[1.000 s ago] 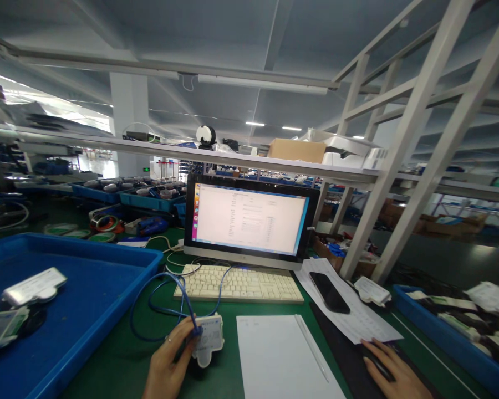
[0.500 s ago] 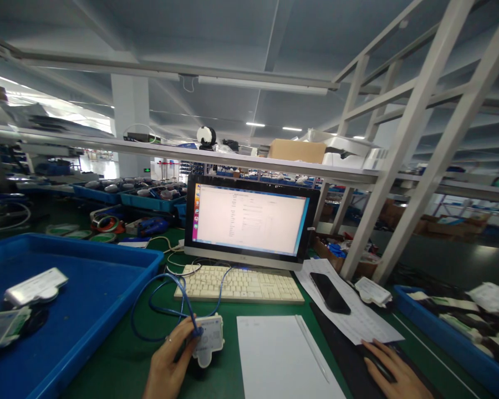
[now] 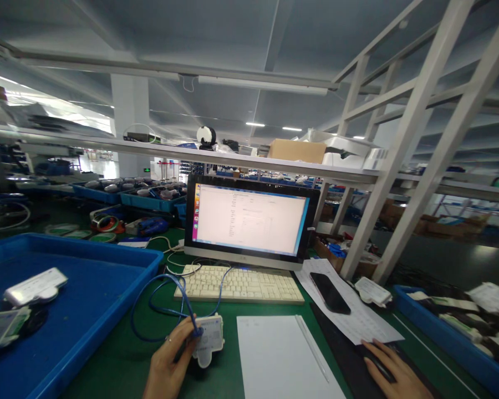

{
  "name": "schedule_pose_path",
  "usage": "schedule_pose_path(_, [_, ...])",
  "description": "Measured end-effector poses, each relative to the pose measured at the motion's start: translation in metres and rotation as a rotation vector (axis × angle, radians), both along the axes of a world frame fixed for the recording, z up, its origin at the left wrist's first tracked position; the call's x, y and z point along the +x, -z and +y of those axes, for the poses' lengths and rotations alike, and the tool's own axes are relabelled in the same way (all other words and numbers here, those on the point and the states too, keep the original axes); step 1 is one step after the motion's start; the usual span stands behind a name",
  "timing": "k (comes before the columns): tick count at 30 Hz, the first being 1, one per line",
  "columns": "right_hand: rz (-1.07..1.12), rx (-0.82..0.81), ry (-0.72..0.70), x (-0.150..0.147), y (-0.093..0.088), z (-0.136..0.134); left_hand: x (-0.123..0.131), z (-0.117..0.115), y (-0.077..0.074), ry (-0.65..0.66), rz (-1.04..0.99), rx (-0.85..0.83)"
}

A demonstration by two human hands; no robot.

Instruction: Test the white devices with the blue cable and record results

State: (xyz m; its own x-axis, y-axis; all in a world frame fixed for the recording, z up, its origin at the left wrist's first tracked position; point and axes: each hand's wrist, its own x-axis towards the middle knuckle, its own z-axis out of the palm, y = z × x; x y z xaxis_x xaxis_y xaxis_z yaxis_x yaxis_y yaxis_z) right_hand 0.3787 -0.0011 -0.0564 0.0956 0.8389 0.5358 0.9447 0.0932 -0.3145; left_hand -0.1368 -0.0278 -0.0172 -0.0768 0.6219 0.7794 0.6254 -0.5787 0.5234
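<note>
My left hand (image 3: 175, 348) is closed, thumb and fingers pinching the end of a blue cable (image 3: 184, 293) where it meets a small white plastic module (image 3: 209, 339) with a printed label. The module rests low over the green bench, its rounded lobe toward me. From there the cable loops back past the keyboard (image 3: 245, 284) toward the monitor (image 3: 249, 219), which shows a page with rows of text. On the right, my right hand (image 3: 388, 366) is wrapped over a black computer mouse (image 3: 378, 363), partly hiding it.
A blue tray (image 3: 108, 310) at left holds white modules (image 3: 36, 286). White paper (image 3: 278, 354) with a pen (image 3: 314, 349) lies between my hands. A phone (image 3: 330, 292) sits on a printed sheet, beside another module (image 3: 373, 291). A second blue tray (image 3: 453, 327) with parts stands far right.
Some of the faint text on the monitor's page looks different. Both hands, the cable and the module have stayed in place.
</note>
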Motion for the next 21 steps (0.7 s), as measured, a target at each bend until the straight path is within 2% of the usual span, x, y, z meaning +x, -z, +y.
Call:
schedule_pose_path(12, [-0.01,0.003,-0.031,-0.0004,-0.0002,-0.0004,-0.0009,-0.0025,-0.0004,-0.002,0.011,0.013])
schedule_pose_path(21, [-0.022,0.005,0.001,-0.0002,-0.0012,-0.0015,-0.0003,-0.0019,-0.0009,-0.015,0.022,0.02])
